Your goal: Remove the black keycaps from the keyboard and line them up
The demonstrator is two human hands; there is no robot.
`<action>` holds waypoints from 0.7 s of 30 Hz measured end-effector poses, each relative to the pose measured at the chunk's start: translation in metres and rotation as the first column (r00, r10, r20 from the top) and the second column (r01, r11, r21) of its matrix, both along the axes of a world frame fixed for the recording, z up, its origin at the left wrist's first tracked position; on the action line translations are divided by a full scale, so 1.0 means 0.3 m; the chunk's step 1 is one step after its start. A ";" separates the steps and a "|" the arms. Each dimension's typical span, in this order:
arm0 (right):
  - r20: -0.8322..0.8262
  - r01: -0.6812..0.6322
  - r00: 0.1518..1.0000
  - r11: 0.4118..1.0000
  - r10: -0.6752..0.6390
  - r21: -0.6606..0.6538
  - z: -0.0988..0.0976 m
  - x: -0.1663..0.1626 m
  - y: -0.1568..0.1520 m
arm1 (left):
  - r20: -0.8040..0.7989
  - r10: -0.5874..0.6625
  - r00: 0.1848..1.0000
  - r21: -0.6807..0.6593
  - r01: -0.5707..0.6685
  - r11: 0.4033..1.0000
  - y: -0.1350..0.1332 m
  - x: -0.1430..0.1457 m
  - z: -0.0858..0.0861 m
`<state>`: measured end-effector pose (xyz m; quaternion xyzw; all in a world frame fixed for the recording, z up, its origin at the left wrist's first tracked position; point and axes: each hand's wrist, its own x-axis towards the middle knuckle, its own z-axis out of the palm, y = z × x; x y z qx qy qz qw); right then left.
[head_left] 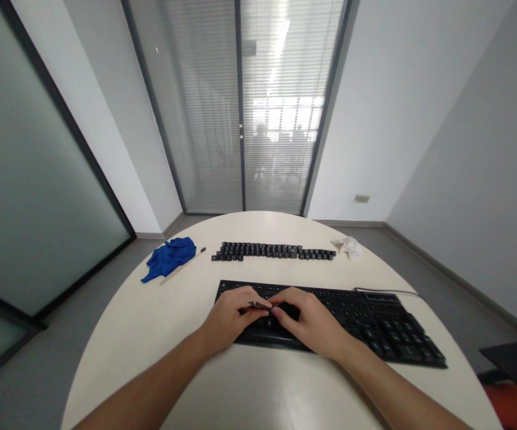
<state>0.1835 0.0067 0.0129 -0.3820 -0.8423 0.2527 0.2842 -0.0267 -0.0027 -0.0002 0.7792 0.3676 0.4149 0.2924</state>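
A black keyboard (352,319) lies on the table, with keycaps on its right end and bare key stems over much of the rest. Above its left half, my left hand (233,316) is closed on a thin dark pointed tool (258,306) that looks like tweezers. My right hand (309,319) is closed beside it, thumb and forefinger pinched at the tool's tip. Whatever those fingers hold is too small and hidden to make out. Beyond the keyboard, several loose black keycaps (262,249) stand in rows.
On the round white table (150,370), a blue cloth (171,257) lies at the left with a thin brush (181,267) beside it. Crumpled white tissue (350,246) sits past the keycaps' right end. The keyboard's cable (392,291) curves right. A chair (516,382) stands at lower right.
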 end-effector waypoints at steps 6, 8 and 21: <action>-0.056 0.037 0.998 0.996 -0.042 -0.078 -0.011 0.004 0.011 | -0.022 -0.066 0.998 0.012 0.067 0.998 -0.001 -0.007 -0.003; -0.071 0.055 0.996 0.994 -0.062 -0.093 -0.022 0.004 0.016 | -0.054 -0.093 0.994 0.014 0.094 0.995 -0.001 -0.012 -0.012; 0.048 0.271 0.960 0.959 -0.276 0.078 -0.032 0.064 0.070 | -0.103 0.072 0.992 0.080 -0.064 0.995 0.002 -0.009 -0.021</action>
